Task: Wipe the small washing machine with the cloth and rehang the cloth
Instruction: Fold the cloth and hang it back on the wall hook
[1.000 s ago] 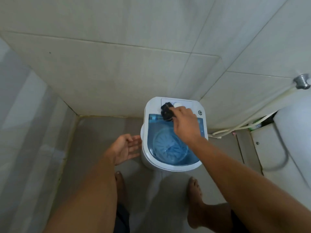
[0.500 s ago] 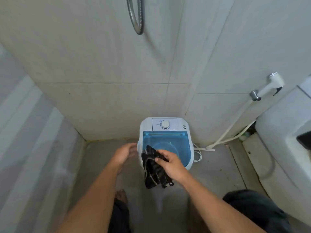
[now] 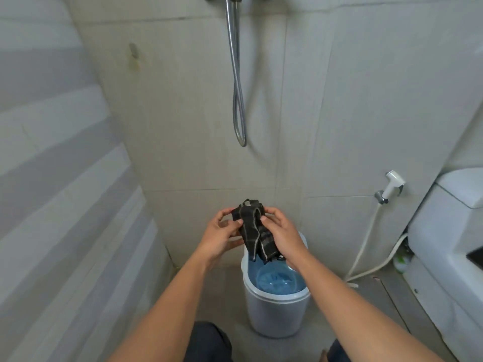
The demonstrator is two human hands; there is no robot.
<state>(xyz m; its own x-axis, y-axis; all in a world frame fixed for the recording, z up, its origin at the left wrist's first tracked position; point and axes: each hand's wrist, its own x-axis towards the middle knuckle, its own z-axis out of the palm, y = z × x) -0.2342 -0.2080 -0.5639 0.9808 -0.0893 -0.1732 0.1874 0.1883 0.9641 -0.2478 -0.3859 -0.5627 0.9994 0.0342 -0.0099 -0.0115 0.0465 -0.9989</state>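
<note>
Left hand pinches the upper left edge of the cloth; right hand grips its right side, both held above the small washing machine. The cloth is dark with pale stripes, bunched and drooping: judged light, soft, non-fragile, best taken by its top corners for hanging. No legible writing or brand.

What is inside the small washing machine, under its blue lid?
Through the blue lid of the washing machine only a round tub shows, no laundry visible. The cloth, held by both hands, covers the back part.
</note>
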